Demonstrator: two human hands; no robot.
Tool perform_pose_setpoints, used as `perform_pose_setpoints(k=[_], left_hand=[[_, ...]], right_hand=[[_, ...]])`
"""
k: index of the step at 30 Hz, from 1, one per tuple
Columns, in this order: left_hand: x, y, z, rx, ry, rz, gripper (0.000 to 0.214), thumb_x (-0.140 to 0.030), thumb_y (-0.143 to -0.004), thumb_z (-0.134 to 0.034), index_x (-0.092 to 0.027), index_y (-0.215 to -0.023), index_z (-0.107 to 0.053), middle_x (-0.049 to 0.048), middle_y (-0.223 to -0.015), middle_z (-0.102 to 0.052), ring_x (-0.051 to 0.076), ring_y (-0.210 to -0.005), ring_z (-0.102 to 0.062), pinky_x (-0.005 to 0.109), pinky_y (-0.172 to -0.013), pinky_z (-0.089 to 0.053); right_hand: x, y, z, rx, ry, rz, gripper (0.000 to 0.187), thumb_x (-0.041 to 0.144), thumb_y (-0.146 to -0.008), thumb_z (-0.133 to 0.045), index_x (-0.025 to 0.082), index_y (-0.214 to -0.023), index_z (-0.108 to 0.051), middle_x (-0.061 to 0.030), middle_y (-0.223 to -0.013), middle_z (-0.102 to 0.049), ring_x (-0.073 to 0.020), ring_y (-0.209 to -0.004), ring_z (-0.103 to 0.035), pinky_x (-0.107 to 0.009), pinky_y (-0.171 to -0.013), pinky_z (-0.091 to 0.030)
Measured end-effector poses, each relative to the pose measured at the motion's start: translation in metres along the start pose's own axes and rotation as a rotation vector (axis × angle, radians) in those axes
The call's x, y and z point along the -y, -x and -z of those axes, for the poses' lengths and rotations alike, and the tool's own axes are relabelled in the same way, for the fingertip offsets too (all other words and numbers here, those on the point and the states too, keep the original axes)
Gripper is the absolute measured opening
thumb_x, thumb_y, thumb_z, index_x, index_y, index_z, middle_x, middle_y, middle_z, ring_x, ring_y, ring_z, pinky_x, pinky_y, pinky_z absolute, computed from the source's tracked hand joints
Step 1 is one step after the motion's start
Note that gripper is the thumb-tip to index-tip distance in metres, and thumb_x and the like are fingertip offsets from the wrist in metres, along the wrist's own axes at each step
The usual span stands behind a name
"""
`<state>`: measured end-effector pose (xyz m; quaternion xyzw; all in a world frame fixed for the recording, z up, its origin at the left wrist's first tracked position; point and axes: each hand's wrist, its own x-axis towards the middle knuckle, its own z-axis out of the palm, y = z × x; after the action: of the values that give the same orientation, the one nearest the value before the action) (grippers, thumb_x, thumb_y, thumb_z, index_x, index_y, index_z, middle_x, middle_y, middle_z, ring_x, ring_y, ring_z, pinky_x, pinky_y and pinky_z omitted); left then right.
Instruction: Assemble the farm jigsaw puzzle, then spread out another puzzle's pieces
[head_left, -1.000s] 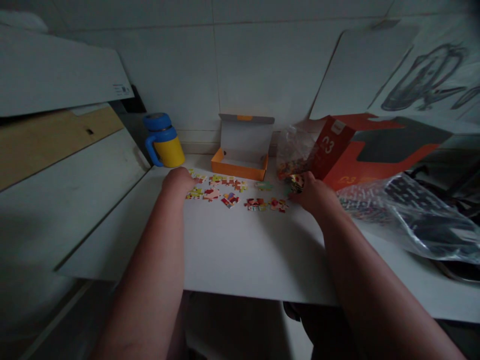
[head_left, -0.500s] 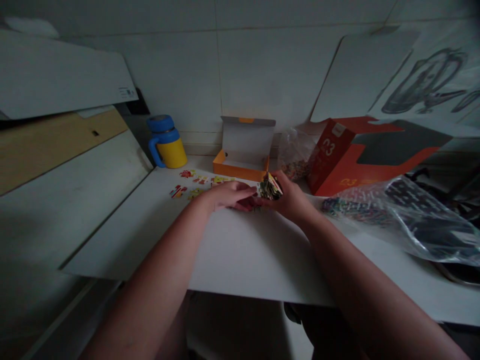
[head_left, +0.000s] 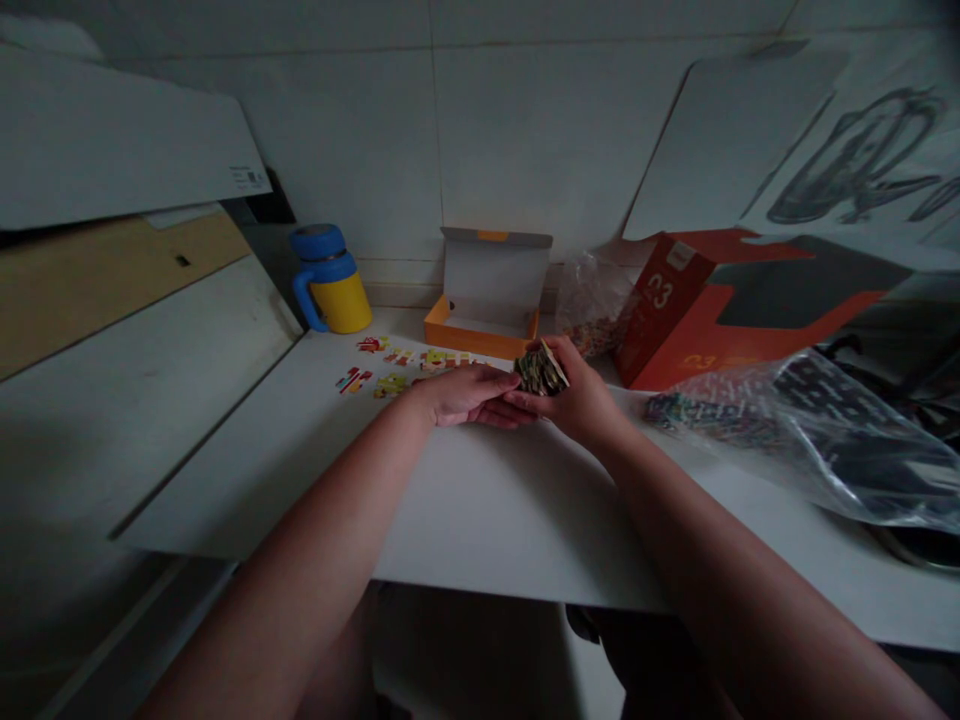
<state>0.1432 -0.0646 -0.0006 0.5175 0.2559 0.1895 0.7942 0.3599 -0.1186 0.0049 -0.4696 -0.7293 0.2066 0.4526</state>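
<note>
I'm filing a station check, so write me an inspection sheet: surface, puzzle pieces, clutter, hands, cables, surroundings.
Surface: white table, dimly lit.
Puzzle pieces: several loose pieces lie around and beyond the left hand; a stack is held above the table.
Clutter: blue-yellow mug, open orange box, red box, small clear bag, larger clear bag.
Hands: right hand grips the stack; left meets it, exact contact unclear.
Cables: nothing seen for certain; far right too dark.
Surroundings: tiled wall behind.

Dim, greyish light — soft shadows on the table [head_left: 465, 510] — with edges stretched.
</note>
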Motion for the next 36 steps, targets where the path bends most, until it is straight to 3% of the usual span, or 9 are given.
perform_pose_setpoints(k=[4,8,12,15,18,21,25,31,36], left_hand=[[-0.003,0.002,-0.001,-0.002,0.013,0.044,0.028,-0.032,-0.108,-0.061,-0.009,-0.103,-0.076,0.0221,-0.101,-0.084,0.022,-0.088,-0.083,0.035,-0.085,-0.066],[-0.008,0.003,-0.004,-0.107,-0.07,0.026,0.021,-0.029,-0.104,-0.061,-0.012,-0.101,-0.073,0.0187,-0.095,-0.084,0.022,-0.08,-0.081,0.034,-0.079,-0.065],[-0.021,0.013,-0.003,-0.291,-0.353,0.012,0.012,-0.028,-0.103,-0.061,-0.019,-0.111,-0.064,0.0085,-0.088,-0.083,0.013,-0.051,-0.066,0.025,-0.055,-0.05],[-0.035,0.039,0.001,-0.473,-0.678,0.106,0.006,-0.024,-0.103,-0.056,-0.021,-0.108,-0.058,0.0042,-0.081,-0.081,0.012,-0.043,-0.057,0.025,-0.047,-0.039],[-0.039,0.082,0.008,-0.704,-0.952,0.133,0.012,-0.029,-0.105,-0.05,-0.023,-0.096,-0.056,0.002,-0.078,-0.079,0.014,-0.046,-0.057,0.027,-0.047,-0.037],[-0.028,0.131,0.019,-0.915,-1.052,0.153,0.02,-0.034,-0.106,-0.045,-0.023,-0.094,-0.057,0.0013,-0.079,-0.077,0.015,-0.05,-0.059,0.028,-0.049,-0.039],[-0.007,0.173,0.043,-1.203,-1.045,0.36,0.019,-0.032,-0.104,-0.05,-0.02,-0.113,-0.061,0.0011,-0.072,-0.074,0.02,-0.056,-0.065,0.029,-0.052,-0.042],[0.007,0.193,0.072,-1.26,-1.01,0.653,0.044,-0.041,-0.102,-0.057,-0.012,-0.135,-0.059,0.0072,-0.073,-0.076,0.027,-0.068,-0.074,0.033,-0.057,-0.048],[0.007,0.198,0.077,-1.329,-1.293,0.624,0.045,-0.05,-0.099,-0.061,-0.014,-0.126,-0.067,0.0189,-0.108,-0.081,0.034,-0.096,-0.077,0.037,-0.072,-0.052]], right_hand=[[0.004,0.0,0.0,0.0,-0.025,-0.024,0.064,0.05,-0.077,-0.086,0.026,-0.127,-0.056,-0.0044,-0.108,-0.073,-0.0246,-0.093,-0.069,-0.038,-0.085,-0.055],[0.004,-0.001,0.003,-0.03,0.067,-0.063,0.057,0.044,-0.076,-0.083,0.025,-0.124,-0.058,-0.0047,-0.104,-0.075,-0.0243,-0.088,-0.07,-0.037,-0.081,-0.054],[0.002,-0.002,0.008,-0.037,0.139,-0.078,0.058,0.045,-0.076,-0.085,0.024,-0.124,-0.06,-0.0063,-0.103,-0.077,-0.0252,-0.087,-0.072,-0.036,-0.079,-0.055],[0.002,0.0,0.011,-0.033,0.212,-0.092,0.059,0.048,-0.077,-0.085,0.024,-0.124,-0.061,-0.0071,-0.102,-0.077,-0.0259,-0.086,-0.073,-0.036,-0.077,-0.054],[0.003,0.001,0.013,-0.032,0.281,-0.082,0.059,0.052,-0.078,-0.084,0.023,-0.124,-0.062,-0.0078,-0.1,-0.077,-0.0264,-0.084,-0.074,-0.035,-0.075,-0.053],[0.004,0.002,0.011,-0.026,0.316,-0.074,0.062,0.056,-0.078,-0.083,0.023,-0.126,-0.062,-0.0087,-0.1,-0.077,-0.0271,-0.084,-0.074,-0.036,-0.074,-0.053],[0.008,0.003,0.007,0.001,0.34,-0.076,0.065,0.058,-0.076,-0.084,0.022,-0.125,-0.062,-0.01,-0.1,-0.077,-0.0289,-0.086,-0.074,-0.037,-0.075,-0.053],[0.01,0.009,-0.001,0.08,0.365,-0.061,0.062,0.057,-0.081,-0.083,0.023,-0.129,-0.062,-0.0097,-0.101,-0.077,-0.0271,-0.083,-0.074,-0.035,-0.072,-0.052],[0.023,0.012,-0.021,0.143,0.301,-0.052,0.061,0.052,-0.083,-0.084,0.023,-0.131,-0.061,-0.0102,-0.109,-0.078,-0.0269,-0.089,-0.074,-0.035,-0.076,-0.053]])
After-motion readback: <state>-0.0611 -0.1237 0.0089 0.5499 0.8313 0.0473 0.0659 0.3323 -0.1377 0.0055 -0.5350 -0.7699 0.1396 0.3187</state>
